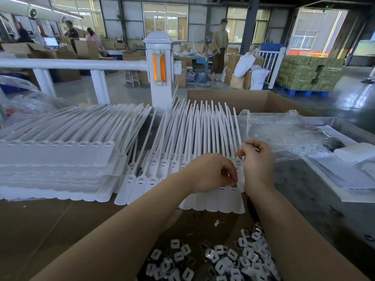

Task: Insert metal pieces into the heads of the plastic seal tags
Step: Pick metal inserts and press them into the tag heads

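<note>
At the far left a stack (54, 159) of joined tag strips is piled flat on the cardboard (50, 224), tails fanned away from the camera. Just to its right, a row of tags (203, 149) lies side by side, heads toward the near edge; slots are seen in the three heads at the row's left. The left hand (211, 173) is curled over the heads near the row's right end, fingertips pinched at one head as if pressing something small in; whether a metal piece is held there cannot be told. The right hand (256, 161), just beside it, pinches a tail between thumb and forefinger. Below, between the forearms, the inserts (223, 258) are heaped loose. The tags are judged light and flexible, their tails springy, so a tag is best steadied at its stiffer head. The inserts look small, light and easily scattered, and are best pinched by their edges, one at a time.
</note>
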